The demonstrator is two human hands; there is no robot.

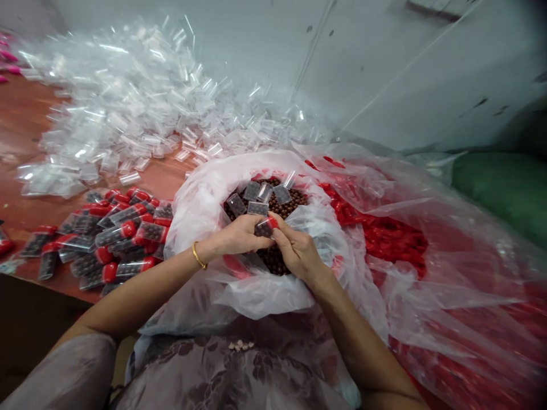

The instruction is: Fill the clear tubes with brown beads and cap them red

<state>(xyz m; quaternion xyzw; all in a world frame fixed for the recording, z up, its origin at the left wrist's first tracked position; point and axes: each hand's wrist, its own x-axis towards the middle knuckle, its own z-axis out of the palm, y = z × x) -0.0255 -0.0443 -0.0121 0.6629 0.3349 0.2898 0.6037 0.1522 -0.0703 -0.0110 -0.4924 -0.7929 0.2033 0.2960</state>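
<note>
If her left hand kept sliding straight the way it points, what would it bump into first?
The left hand points right, toward the right hand. It would probably meet that hand's fingers, which already pinch the same red-capped tube.

Both bare arms reach forward and meet in the middle. The left hand and right hand touch, fingers pinched together.

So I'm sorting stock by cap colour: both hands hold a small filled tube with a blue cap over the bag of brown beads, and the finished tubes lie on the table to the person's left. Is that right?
Not quite: the cap is red, not blue, as the head view shows. The left hand and right hand hold the small filled tube over the bag of brown beads, and the finished tubes lie on the table to the person's left.
</note>
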